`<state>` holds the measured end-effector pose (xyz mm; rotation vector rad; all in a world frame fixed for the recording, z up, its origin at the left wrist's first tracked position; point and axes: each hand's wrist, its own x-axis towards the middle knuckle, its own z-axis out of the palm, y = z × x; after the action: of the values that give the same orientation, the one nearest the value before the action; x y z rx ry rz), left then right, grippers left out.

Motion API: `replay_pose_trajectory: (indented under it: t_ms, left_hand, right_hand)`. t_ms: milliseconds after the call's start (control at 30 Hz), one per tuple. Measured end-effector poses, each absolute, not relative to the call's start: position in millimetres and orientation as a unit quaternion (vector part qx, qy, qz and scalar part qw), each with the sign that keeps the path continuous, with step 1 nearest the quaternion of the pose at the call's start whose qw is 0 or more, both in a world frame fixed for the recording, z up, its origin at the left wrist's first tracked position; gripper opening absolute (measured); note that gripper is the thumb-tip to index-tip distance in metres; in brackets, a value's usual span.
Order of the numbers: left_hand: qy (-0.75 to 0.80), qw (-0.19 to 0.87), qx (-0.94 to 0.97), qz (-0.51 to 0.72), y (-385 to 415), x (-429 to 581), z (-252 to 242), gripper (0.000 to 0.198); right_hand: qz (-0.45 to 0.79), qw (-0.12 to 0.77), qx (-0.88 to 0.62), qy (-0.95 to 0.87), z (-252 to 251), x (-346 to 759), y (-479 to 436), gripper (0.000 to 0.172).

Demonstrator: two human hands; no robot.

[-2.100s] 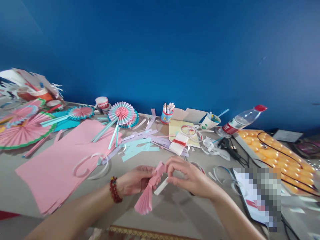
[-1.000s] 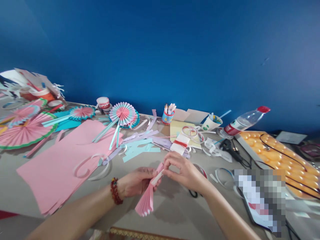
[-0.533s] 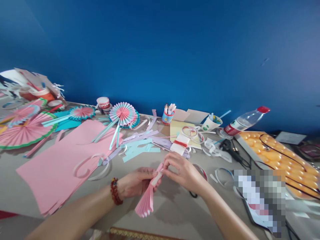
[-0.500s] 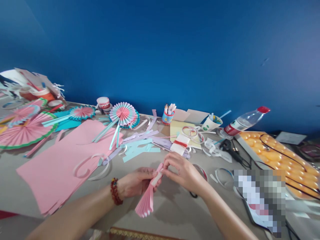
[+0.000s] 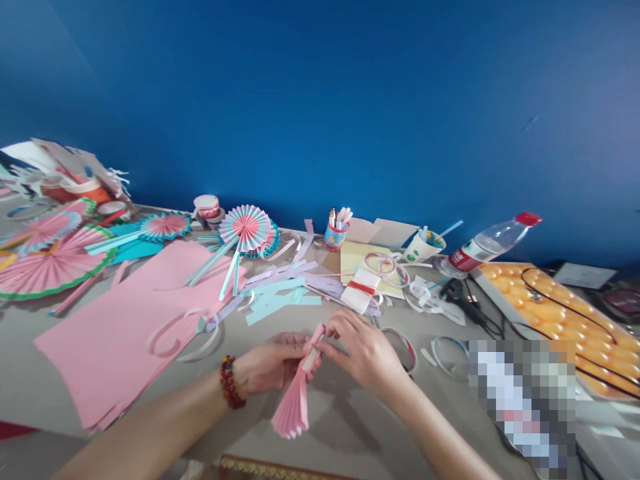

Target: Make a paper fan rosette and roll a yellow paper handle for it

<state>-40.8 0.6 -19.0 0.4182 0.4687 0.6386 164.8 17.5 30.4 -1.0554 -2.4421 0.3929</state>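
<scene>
My left hand (image 5: 267, 363), with a red bead bracelet at the wrist, is closed around the narrow end of a pleated pink paper fan (image 5: 293, 403) that spreads out downward toward the table's front edge. My right hand (image 5: 361, 350) pinches a short white strip (image 5: 311, 360) against the fan's gathered neck, fingers pressed together. Both hands meet just above the grey table (image 5: 345, 427).
A stack of pink paper sheets (image 5: 125, 327) lies left. Finished paper fans (image 5: 245, 230) and a big pink one (image 5: 50, 263) sit behind. Paper strips (image 5: 277, 293), a pen cup (image 5: 333, 233), a water bottle (image 5: 487, 245), tape rings (image 5: 400, 343) and an orange tray (image 5: 560, 300) are on the right.
The white strip, which hung loose from my right fingers, now lies against the fan's neck. My right hand has closed in on my left, and the fan stays in place.
</scene>
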Motion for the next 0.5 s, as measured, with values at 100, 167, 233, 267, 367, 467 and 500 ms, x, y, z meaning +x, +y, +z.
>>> replay_pose_trajectory:
  t_ms: [100,167,233,267,367,467,500]
  left_hand:
    - [0.217,0.900,0.208,0.315,1,-42,-18,0.023]
    - [0.218,0.898,0.218,0.315,1,-43,-18,0.024]
    - [0.226,0.893,0.228,0.316,0,-43,-19,0.024]
    - [0.231,0.890,0.234,0.317,-1,-43,-19,0.024]
    - [0.237,0.884,0.250,0.317,-3,-42,-20,0.027]
    - [0.245,0.877,0.271,0.312,-3,-41,-20,0.029]
    - [0.249,0.874,0.275,0.313,-3,-41,-19,0.030]
  right_hand:
    - [0.167,0.227,-0.411,-0.867,30,163,15,0.014]
    - [0.191,0.242,-0.448,-0.839,29,164,14,0.021]
    - [0.232,0.259,-0.484,-0.803,28,165,13,0.038]
    - [0.266,0.265,-0.491,-0.786,28,165,13,0.049]
    - [0.403,0.287,-0.441,-0.749,25,165,13,0.061]
    - [0.503,0.335,-0.380,-0.700,21,162,14,0.049]
    - [0.521,0.350,-0.375,-0.682,19,161,14,0.046]
